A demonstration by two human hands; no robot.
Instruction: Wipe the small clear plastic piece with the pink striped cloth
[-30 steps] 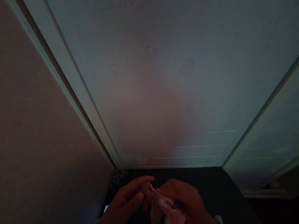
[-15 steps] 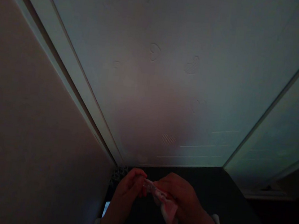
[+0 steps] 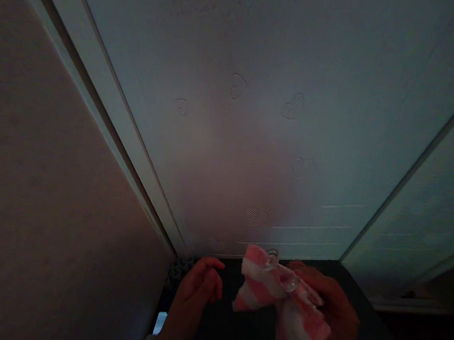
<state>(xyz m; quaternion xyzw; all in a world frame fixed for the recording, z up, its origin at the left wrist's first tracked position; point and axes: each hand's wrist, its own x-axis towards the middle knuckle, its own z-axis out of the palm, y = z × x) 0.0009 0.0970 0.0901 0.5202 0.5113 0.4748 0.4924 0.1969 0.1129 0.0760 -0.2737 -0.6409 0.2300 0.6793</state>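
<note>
A pink-and-white striped cloth piece (image 3: 264,285), shaped like a bow, hangs from my right hand (image 3: 337,310). My right fingers are closed on its right side and partly hidden behind it. Small clear, shiny round pieces (image 3: 288,281) and a thin ring or loop (image 3: 272,255) show along its upper edge; the dim light blurs their detail. To the left, apart from the cloth, my left hand (image 3: 200,285) is half curled with thumb and fingers separated, and nothing shows in it.
Beneath my hands lies a dark surface (image 3: 239,337). A pale panel (image 3: 229,154) with embossed hearts rises ahead, and a brownish wall (image 3: 41,197) stands at left. A small bright rectangle (image 3: 160,323) lies beside my left wrist, near a patterned item (image 3: 177,271).
My left hand has let go of the cloth. My right hand has moved right with it and turned it, so its striped face now shows spread out.
</note>
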